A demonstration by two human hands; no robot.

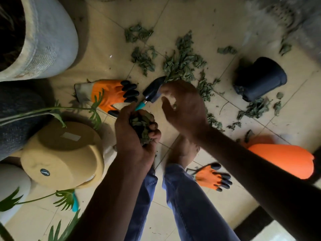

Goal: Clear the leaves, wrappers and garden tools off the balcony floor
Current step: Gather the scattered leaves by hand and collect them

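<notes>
My left hand [133, 131] grips a bunch of dried green leaves [141, 125] above the tiled floor. Beside it on the right, my right hand [182, 105] hovers with relaxed fingers over the leaf pile [184, 61], holding nothing that I can see. A small black trowel with a teal handle [152, 89] lies on the floor just beyond both hands, partly hidden by them. One orange and black garden glove [111, 94] lies left of the trowel. Another glove [213, 178] lies near my foot. More leaves [255, 108] are scattered to the right.
A black plastic pot [260, 79] lies tipped at the right. A tan pot [64, 153] lies overturned at the left, under a green plant frond. A large grey planter [48, 40] stands at the upper left. An orange object [284, 159] sits at the right.
</notes>
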